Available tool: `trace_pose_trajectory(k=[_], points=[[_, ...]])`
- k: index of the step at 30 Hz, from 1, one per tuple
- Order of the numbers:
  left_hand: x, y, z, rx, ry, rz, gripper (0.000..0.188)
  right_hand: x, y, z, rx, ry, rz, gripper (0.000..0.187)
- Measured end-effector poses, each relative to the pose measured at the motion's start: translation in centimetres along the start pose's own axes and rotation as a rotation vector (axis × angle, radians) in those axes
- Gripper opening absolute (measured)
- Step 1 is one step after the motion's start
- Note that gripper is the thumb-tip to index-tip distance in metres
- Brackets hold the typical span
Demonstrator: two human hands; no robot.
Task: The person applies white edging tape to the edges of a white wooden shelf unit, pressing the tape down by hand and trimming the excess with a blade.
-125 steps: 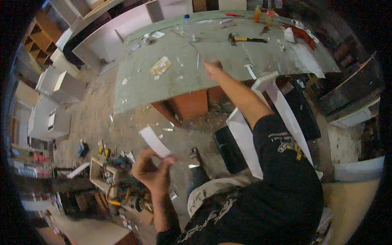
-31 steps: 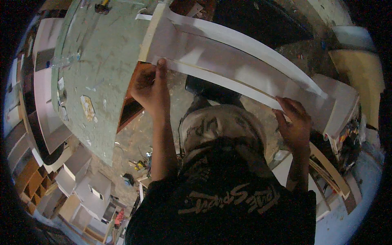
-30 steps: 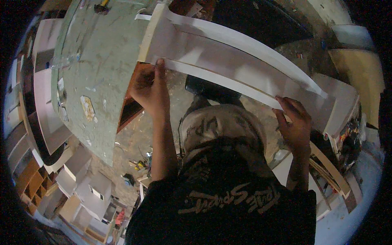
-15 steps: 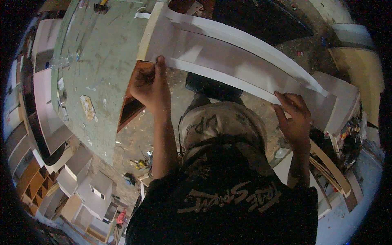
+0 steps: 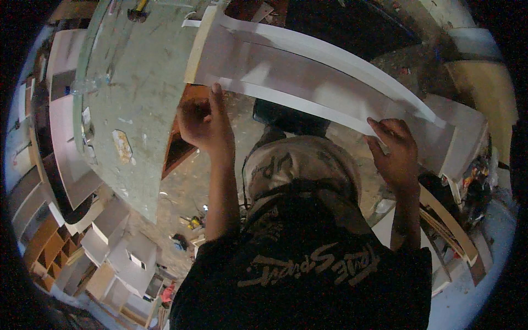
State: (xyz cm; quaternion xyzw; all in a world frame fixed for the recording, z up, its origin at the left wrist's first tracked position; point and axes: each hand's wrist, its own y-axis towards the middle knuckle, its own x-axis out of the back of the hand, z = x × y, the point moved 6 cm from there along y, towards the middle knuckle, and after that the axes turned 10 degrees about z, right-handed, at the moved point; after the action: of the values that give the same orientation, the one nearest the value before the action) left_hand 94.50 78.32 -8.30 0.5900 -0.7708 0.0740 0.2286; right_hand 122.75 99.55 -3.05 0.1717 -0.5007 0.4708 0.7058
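Note:
A long, shallow white board cabinet (image 5: 313,71) lies across in front of me, its inside facing up. Along its near edge runs a narrow bright white edging strip (image 5: 297,103). My left hand (image 5: 206,124) is closed at the strip's left end, thumb stretched up against the edge and fingers curled; what lies under the fingers is partly hidden. Toward the right end, my right hand (image 5: 393,146) pinches the strip's edge between thumb and forefinger, with the other fingers bent.
A worn green tabletop (image 5: 137,71) stands at the left, with a hammer (image 5: 138,10) at its far end and a pale scrap (image 5: 122,146) on it. White cabinet parts (image 5: 132,258) are stacked at lower left. A dark stool-like object (image 5: 289,116) sits below the cabinet. Wood strips (image 5: 448,231) lean at right.
My right hand has shifted slightly left along the near edge. My left hand sits slightly lower in view, its thumb still at the edge. The whole view has moved a little.

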Motion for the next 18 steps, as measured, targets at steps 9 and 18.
trace_pose_trajectory(k=[9, 18], points=[[-2.2, 0.5, -5.2, -0.922, 0.92, 0.671, 0.05, 0.0, 0.3, 0.0, 0.033, 0.009, 0.024, 0.036], [-2.2, 1.2, -7.0, -1.114, 1.018, 0.767, 0.058, 0.2, -0.1, 0.0, 0.062, 0.064, -0.012, 0.034]])
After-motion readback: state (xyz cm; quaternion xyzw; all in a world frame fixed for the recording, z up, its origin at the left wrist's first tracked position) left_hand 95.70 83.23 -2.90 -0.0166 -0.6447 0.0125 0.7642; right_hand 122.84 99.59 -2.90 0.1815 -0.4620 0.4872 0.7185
